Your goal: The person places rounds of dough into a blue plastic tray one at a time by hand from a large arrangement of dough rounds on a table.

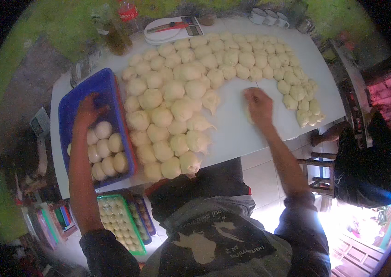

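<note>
Many pale dough balls (174,90) cover the left and back of a white table (231,138), packed close together; some near the front have ragged, pulled ends. My left hand (89,110) reaches into a blue plastic tray (107,79), its fingers apart just beyond several smooth, round dough balls (103,147). On the bare tabletop to the right, my right hand (258,104) is curled and blurred over a piece of dough (249,112), which is mostly hidden beneath it. Whether its fingers grip the dough cannot be told.
At the back stand a kitchen scale (162,30) with a red-handled tool on it, bottles (128,12) and metal mugs (271,17). A green-rimmed tray (121,221) of dough balls lies below the table. At the right, a person in dark clothing (368,166) sits near a wooden stool (320,173).
</note>
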A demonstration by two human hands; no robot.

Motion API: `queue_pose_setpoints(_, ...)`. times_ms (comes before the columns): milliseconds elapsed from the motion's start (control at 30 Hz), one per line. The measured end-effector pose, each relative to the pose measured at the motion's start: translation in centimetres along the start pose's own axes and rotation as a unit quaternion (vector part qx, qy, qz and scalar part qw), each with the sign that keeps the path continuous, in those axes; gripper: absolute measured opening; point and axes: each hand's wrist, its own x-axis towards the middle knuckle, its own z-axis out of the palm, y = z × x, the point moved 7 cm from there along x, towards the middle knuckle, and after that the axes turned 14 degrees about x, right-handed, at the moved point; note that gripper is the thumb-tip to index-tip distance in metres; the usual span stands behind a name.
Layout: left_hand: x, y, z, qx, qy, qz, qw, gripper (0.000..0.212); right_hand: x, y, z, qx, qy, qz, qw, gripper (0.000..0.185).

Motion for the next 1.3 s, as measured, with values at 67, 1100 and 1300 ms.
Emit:
queue_pose_setpoints(67,-0.3,-1.1,0.4,-0.008,-0.005,-0.006,1.0,0.065,-2.4,-2.4,4.0,-0.114,-0.078,-0.097,0.986,0.018)
queue_pose_setpoints(1100,-2.4,-0.8,-0.5,-0.009,0.05,-0.04,0.998,0.055,-9.6,-2.4,0.1,-0.14,-0.145,-0.18,0.963,0.019)
queue_pose_setpoints(1300,-1.7,0.8,-1.0,-0.052,0.039,-0.03,0.997,0.056,-0.6,-0.1,-0.6,-0.064,0.002,-0.013,0.998,0.017)
